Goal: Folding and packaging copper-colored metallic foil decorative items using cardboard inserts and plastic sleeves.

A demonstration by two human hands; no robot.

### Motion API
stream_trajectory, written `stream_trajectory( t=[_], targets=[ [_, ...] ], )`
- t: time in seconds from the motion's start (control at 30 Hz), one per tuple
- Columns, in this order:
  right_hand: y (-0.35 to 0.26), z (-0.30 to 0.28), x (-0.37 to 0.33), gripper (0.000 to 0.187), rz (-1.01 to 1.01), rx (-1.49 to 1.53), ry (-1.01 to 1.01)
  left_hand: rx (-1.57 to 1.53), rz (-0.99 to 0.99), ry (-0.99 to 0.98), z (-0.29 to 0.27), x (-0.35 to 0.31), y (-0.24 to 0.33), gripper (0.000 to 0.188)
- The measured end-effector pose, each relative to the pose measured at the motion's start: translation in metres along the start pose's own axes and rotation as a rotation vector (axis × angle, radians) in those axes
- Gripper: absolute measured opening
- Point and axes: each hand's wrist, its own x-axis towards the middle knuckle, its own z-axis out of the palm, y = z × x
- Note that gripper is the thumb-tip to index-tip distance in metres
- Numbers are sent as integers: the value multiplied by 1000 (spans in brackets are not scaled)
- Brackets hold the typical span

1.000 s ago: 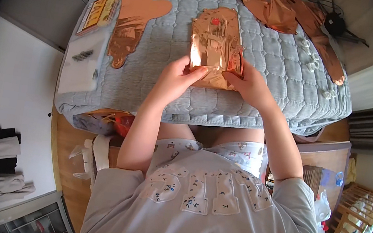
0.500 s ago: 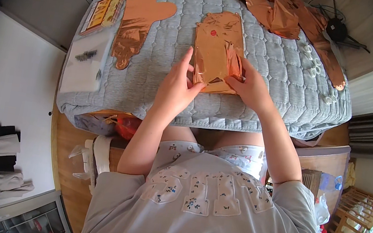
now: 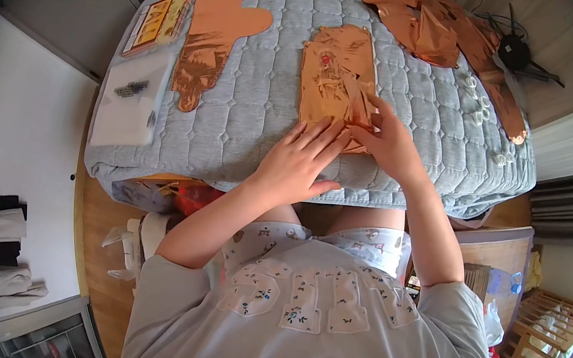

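Note:
A folded copper-coloured foil balloon (image 3: 341, 60) lies flat and creased on the quilted bed, with a small red spot near its upper part. My left hand (image 3: 298, 162) rests palm down across its near edge, fingers stretched out and holding nothing. At the balloon's right near corner, my right hand (image 3: 391, 144) has its thumb and bent fingers on a loose fold of the foil. A second foil balloon (image 3: 225, 19), spread out flat in the same copper colour, lies to the left. More crumpled copper foil (image 3: 430, 29) lies at the far right.
On the bed's left are a yellow-and-red flat package (image 3: 157, 24) and a translucent white bag (image 3: 129, 105). White looped pieces (image 3: 479, 108) lie at the right, near a black device with prongs (image 3: 517, 50). A wooden slatted rack (image 3: 537, 346) stands at lower right.
My left hand has moved from the balloon's left side onto its near edge and flattened out. My right hand stays at the right corner. The raised fold on the foil now lies flatter.

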Motion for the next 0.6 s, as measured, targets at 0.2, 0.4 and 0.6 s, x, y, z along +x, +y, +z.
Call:
stream_trajectory(
  t=[0.2, 0.4, 0.6],
  targets=[
    [0, -6, -33, 55, -149, -272, 194, 4, 7, -12, 1, 0, -2, 89],
    [10, -3, -33, 46, -4, -156, 180, -5, 8, -35, -2, 0, -1, 84],
    [20, 9, -41, 41, -249, -574, 385, -32, -3, -58, -2, -1, -1, 82]
  ],
)
